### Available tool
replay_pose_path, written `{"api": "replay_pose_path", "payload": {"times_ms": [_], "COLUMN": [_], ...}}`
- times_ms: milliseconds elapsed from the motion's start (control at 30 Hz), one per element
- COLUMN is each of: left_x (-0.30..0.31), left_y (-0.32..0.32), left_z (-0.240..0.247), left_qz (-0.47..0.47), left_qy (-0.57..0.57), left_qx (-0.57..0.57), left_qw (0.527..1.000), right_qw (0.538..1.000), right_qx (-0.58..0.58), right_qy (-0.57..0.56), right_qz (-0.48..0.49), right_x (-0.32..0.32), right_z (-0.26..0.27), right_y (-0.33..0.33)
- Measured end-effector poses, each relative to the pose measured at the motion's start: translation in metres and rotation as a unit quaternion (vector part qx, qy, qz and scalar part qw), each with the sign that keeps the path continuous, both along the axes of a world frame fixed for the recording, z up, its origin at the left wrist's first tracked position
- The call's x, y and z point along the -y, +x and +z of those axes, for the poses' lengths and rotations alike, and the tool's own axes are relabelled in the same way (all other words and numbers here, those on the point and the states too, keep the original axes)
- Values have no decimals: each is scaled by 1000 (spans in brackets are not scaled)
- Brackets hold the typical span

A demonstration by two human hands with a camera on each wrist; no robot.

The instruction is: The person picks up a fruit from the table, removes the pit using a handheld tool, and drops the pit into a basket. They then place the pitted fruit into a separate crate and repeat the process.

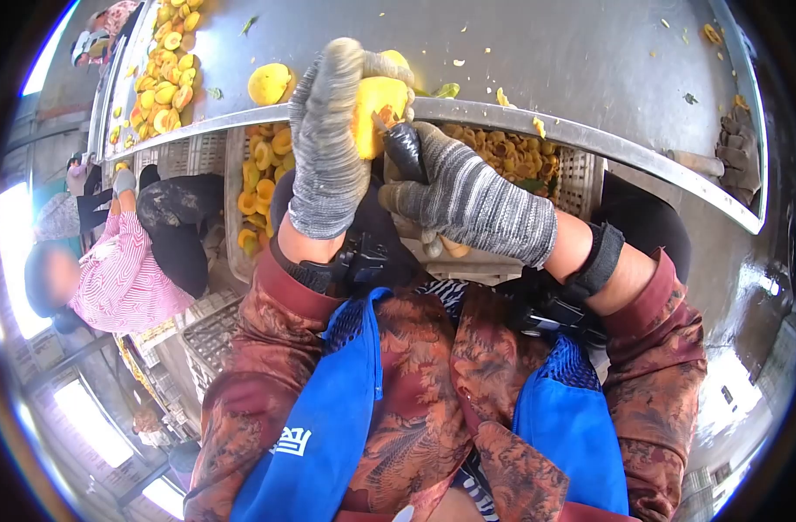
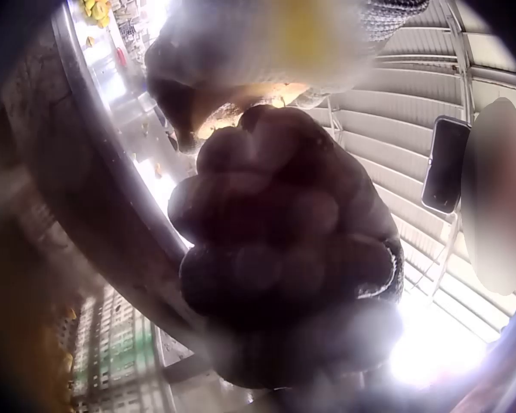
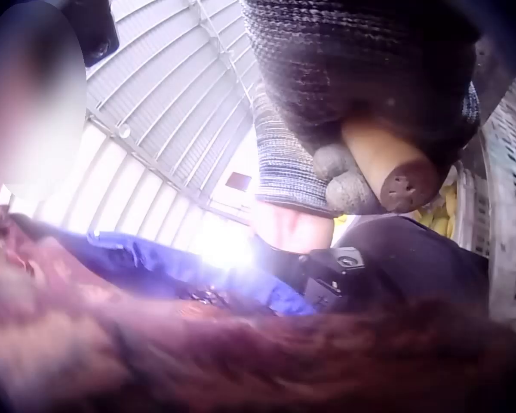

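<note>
In the head view my gloved left hand (image 1: 326, 152) holds a yellow peach (image 1: 376, 109) up over the metal table's near edge. My right hand (image 1: 476, 200), in a grey striped glove, grips a wooden-handled tool whose neck is wrapped in black (image 1: 405, 152). The tool's tip meets brownish flesh on the peach's right side; the glove hides part of the tool. From below, the right wrist view shows the end of the round wooden handle (image 3: 387, 168) sticking out of the fist. Dark curled glove fingers (image 2: 284, 215) fill the left wrist view.
On the metal table (image 1: 546, 52) lie another peach (image 1: 270, 84) and a heap of peach halves (image 1: 163, 87). Below its edge stand a crate of halves (image 1: 263, 174) and one of brownish scraps (image 1: 502, 157). A person in a striped top (image 1: 128, 265) sits at left.
</note>
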State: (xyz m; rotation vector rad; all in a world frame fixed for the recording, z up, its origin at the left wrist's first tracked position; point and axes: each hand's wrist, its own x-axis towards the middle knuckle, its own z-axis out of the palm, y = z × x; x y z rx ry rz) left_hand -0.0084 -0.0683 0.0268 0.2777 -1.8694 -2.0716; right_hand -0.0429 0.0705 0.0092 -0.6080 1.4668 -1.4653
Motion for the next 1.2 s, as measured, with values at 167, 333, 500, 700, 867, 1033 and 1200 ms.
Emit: {"api": "replay_pose_path", "payload": {"times_ms": [167,333,500,700,867,1033,1200], "left_x": [0,-3,-6,-14,-14,-9,-9], "left_y": [2,4,6,8,8,15,15], "left_z": [4,-12,-7,-6,0,-4,-3], "left_qz": [-19,17,15,82,11,1,16], "left_qy": [-85,-37,-51,-257,59,-90,-117], "left_qx": [-90,-20,-16,-73,68,-2,-22], "left_qw": [992,999,998,960,996,996,993], "right_qw": [996,1000,990,989,993,997,996], "right_qx": [-85,-2,125,138,105,68,54], "right_qy": [-12,0,-65,-56,1,-15,30], "right_qz": [-7,0,15,26,48,30,64], "right_x": [1,4,0,-1,-6,-5,-4], "right_z": [10,-2,-4,-8,0,-4,7], "right_y": [-10,-3,1,4,-2,7,-3]}}
